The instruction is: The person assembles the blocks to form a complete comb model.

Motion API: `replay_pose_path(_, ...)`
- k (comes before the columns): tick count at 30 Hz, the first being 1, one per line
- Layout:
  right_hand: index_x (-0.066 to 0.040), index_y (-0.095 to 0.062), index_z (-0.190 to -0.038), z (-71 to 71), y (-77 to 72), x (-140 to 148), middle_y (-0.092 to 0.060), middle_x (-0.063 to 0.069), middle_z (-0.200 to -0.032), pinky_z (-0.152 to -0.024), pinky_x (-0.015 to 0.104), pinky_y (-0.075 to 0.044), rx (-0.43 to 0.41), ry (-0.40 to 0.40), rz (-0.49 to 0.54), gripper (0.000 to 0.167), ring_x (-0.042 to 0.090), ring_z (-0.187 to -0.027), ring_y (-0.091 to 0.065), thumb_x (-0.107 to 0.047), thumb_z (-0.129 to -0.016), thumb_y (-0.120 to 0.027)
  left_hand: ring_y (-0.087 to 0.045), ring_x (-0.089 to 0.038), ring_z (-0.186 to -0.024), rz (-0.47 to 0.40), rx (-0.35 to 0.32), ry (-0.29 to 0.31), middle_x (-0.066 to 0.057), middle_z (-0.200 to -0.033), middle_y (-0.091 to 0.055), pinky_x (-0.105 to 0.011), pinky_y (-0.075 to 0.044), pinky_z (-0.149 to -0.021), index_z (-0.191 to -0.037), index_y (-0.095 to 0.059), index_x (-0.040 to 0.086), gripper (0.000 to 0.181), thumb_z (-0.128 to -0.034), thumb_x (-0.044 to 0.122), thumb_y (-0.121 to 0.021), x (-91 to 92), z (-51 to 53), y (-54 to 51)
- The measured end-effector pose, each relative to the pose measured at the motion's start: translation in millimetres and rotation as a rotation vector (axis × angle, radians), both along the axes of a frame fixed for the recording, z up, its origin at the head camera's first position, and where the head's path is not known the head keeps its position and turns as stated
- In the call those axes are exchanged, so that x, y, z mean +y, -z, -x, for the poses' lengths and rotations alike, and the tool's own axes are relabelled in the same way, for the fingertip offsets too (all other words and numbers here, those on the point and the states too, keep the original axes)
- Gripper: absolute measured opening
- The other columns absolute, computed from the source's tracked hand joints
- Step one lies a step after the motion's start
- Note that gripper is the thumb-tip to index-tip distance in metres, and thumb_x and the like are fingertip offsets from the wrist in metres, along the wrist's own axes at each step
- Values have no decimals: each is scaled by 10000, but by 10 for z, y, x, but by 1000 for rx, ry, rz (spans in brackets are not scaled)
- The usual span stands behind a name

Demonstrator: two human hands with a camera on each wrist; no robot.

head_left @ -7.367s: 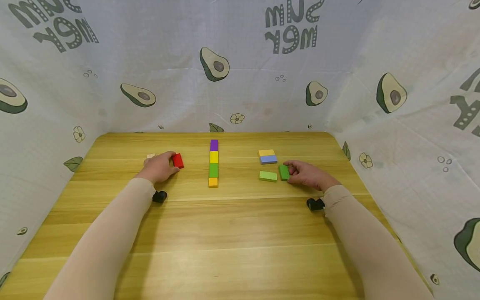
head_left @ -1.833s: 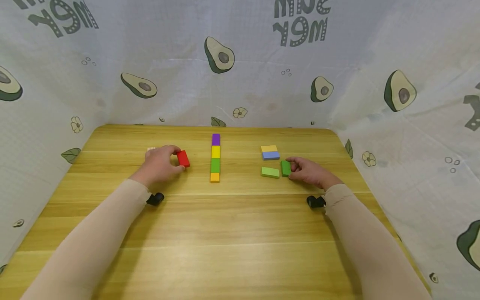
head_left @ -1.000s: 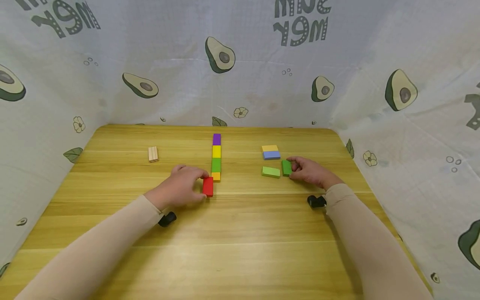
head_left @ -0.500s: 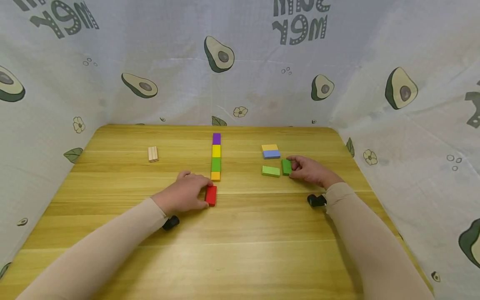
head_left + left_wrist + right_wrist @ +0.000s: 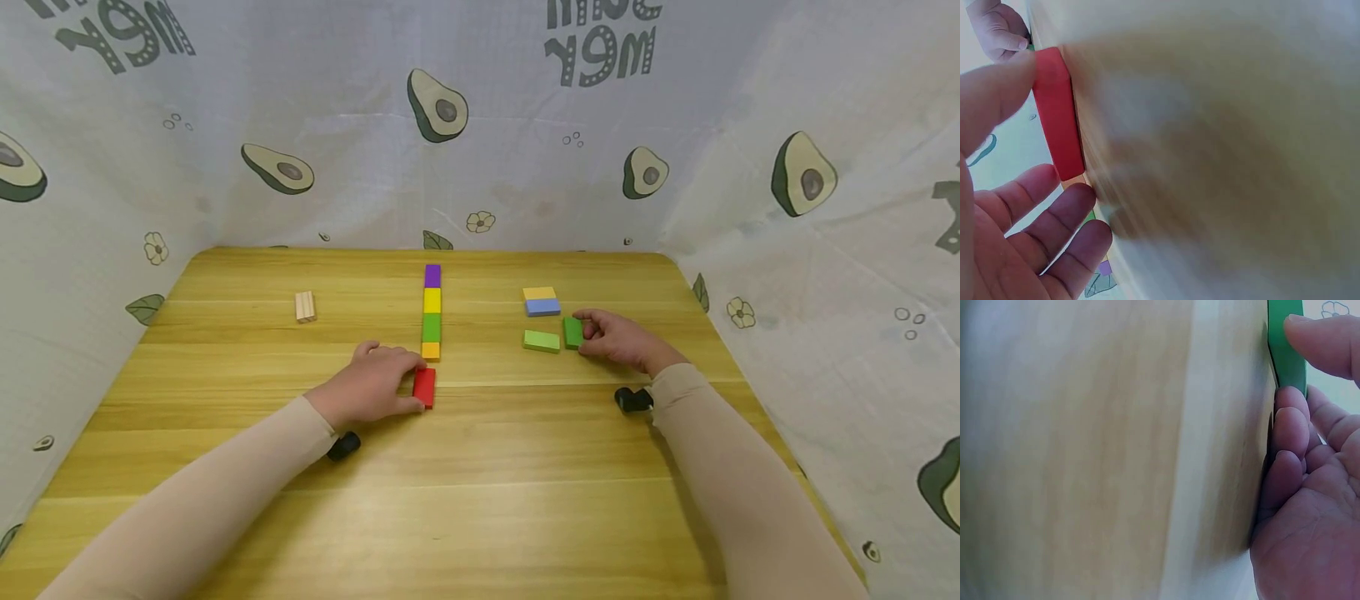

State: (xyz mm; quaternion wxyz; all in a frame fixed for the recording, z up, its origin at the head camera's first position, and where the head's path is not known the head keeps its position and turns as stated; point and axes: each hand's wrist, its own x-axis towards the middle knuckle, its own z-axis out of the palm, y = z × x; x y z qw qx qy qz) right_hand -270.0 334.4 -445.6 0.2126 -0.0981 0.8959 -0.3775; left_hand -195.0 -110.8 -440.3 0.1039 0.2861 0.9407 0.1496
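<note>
My left hand [image 5: 369,385] pinches a red block [image 5: 424,388] by its two ends, between thumb and index finger. In the left wrist view the red block [image 5: 1059,115] lies along the tabletop, the other fingers loosely bent beside it. The block is just off the near end of a straight row made of a purple block [image 5: 432,276], a yellow block [image 5: 432,300], a green block [image 5: 431,327] and an orange block [image 5: 431,351]. My right hand [image 5: 618,342] holds a dark green block [image 5: 572,333] by its ends; the right wrist view shows that green block [image 5: 1287,347] only partly.
A light green block [image 5: 541,341] lies left of the dark green one. Behind it, a blue block [image 5: 542,307] and a pale orange block [image 5: 539,293] lie together. Plain wooden blocks [image 5: 305,307] sit at left on the wooden table [image 5: 480,500]. Printed cloth surrounds the table.
My left hand has carried the red block from beside the plain wooden blocks, rightward and nearer, to the row's near end, uncovering the wooden blocks. My right hand keeps its hold, nearly still.
</note>
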Motion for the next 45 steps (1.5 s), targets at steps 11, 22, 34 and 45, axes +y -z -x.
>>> replay_pose_path(11,6,-356,-1594,-3,6,-2,-504,171,-1200,-900,358,-427,-3,8,-9,726,288,-1059,-466,-106,-973,-714,-625,-267,-1304,-5,-5,-28,-57,-1364,-697,-625,-243,-1228,-1384,-634,118,617,-911,473,-810,40,50,-8)
replay_pose_path(22,8,-357,-1595,-2,6,-3,-511,163,-1186,-875,338,-433,1,9,-7,732,275,-1033,-467,-105,-970,-720,-630,-272,-1292,-12,-7,-33,-57,-1356,-698,-629,-248,-1219,-1385,-636,119,620,-905,468,-817,52,59,-10)
replay_pose_path(34,9,-341,-1603,2,16,2,-511,172,-1213,-905,331,-442,-6,13,-4,744,284,-1067,-475,-109,-973,-719,-637,-264,-1284,-14,3,-37,-52,-1337,-705,-638,-250,-1216,-1361,-649,122,594,-906,463,-819,58,71,-16)
replay_pose_path(45,23,-329,-1603,14,19,12,-502,163,-1197,-889,313,-441,-5,12,-12,748,276,-1063,-468,-119,-977,-713,-644,-252,-1262,-22,9,-47,-45,-1312,-711,-653,-247,-1213,-1340,-654,122,573,-910,465,-814,57,82,-15)
